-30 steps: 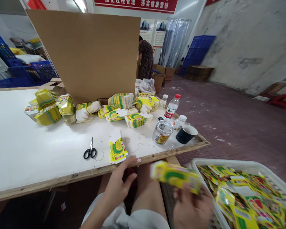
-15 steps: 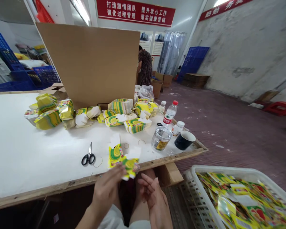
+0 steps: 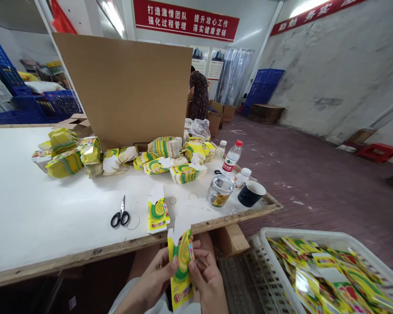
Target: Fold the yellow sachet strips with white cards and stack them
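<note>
Pinching the yellow-green printed carton point(image 3: 182, 275) by its long sides just in front of the counter point(image 3: 68, 205), left hand point(image 3: 157, 275) and right hand point(image 3: 207, 274) share what seems light, thin, easily creased card, best held along its folded edges.

A red banner point(image 3: 186, 21) with white characters hangs on the pale back wall point(image 3: 253, 18), right of a lit tube point(image 3: 114, 18). The right wall point(image 3: 340, 74) is grey and stained above a scuffed maroon floor point(image 3: 314, 168). A wood-edged white table point(image 3: 68, 205) fills the left.
</note>
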Demonstrator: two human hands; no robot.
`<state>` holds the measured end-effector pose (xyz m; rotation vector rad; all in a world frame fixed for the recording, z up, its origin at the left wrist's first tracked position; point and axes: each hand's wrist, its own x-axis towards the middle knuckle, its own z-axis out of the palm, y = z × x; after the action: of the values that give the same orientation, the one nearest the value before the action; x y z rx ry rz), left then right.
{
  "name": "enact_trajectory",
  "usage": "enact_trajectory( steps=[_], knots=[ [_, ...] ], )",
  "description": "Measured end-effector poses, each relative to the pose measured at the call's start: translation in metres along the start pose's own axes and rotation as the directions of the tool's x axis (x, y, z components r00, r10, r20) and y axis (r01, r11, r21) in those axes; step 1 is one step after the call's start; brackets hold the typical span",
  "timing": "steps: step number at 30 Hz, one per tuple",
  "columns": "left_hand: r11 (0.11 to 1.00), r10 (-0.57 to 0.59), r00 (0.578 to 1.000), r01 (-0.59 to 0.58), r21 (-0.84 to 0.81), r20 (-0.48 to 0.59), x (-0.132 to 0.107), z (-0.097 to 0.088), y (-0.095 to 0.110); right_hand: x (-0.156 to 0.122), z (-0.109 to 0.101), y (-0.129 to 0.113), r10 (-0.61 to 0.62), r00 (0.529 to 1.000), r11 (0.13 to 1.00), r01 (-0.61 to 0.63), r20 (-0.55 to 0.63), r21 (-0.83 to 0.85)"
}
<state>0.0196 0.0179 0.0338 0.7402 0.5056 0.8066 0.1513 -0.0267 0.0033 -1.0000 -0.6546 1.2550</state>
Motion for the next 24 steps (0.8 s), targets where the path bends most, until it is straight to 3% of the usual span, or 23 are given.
enact_trajectory(
  steps=[3, 8, 12, 17, 20, 24],
  knots=[
    [1.0, 0.027, 0.996, -0.025, -0.018, 0.083, -0.002, 0.004, 0.003, 0.003, -0.002, 0.007, -0.026, 0.999, 1.0, 0.026, -0.026, 0.005],
    [0.996, 0.071, 0.994, -0.075, 0.051, 0.081, 0.001, 0.007, 0.003, 0.001, -0.003, 0.0, -0.059, 0.995, 0.997, 0.054, -0.084, -0.06],
    [0.987, 0.121, 0.993, -0.118, 0.112, -0.02, 0.007, 0.007, 0.0, -0.005, 0.002, -0.009, -0.102, 0.988, 0.981, 0.08, -0.119, -0.178],
    [0.965, 0.162, 0.972, -0.12, 0.231, -0.169, 0.013, 0.008, -0.008, -0.006, 0.001, 0.0, -0.118, 0.977, 0.967, 0.072, -0.181, -0.243],
    [0.929, 0.21, 0.963, -0.144, 0.34, -0.168, 0.014, 0.012, -0.012, -0.004, -0.006, 0.007, -0.155, 0.961, 0.942, 0.074, -0.229, -0.327],
    [0.902, 0.22, 0.969, -0.158, 0.401, -0.113, 0.009, 0.013, -0.011, 0.001, -0.018, 0.002, -0.297, 0.934, 0.888, 0.193, -0.198, -0.418]
  ],
)
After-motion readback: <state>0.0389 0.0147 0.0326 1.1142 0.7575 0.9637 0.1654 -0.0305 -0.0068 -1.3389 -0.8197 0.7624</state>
